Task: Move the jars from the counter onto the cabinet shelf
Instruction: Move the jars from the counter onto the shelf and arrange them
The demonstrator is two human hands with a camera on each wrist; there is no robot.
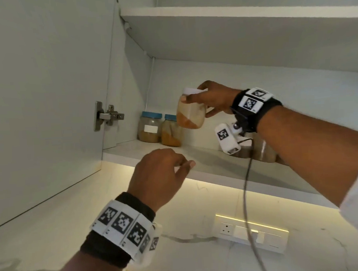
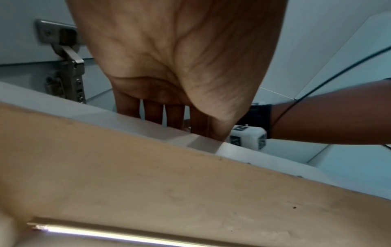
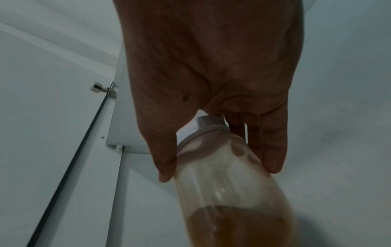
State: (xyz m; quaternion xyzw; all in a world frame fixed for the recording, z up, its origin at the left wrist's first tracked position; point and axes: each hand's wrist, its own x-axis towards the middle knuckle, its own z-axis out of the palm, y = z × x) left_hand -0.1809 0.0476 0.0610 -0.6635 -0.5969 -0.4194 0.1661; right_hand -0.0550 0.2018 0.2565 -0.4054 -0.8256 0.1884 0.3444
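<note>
The right hand [image 1: 214,99] holds a white-lidded jar [image 1: 191,112] of orange-brown powder, fingers [image 3: 273,150] wrapped round its upper part — tilted, in the air above the cabinet shelf [image 1: 206,160]. Two blue-lidded jars [image 1: 149,126] stand at the shelf's back left. The left hand [image 1: 159,173] hovers at the shelf's front edge, fingers loosely curled, holding nothing.

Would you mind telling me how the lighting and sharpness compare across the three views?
Head view: warm glow from the strip light under the cabinet shelf, interior dimmer, the white-lidded jar in the right hand fairly sharp. Left wrist view: the left hand close and soft, the strip light glaring. Right wrist view: dark, bluish, grainy; jar blurred.
</note>
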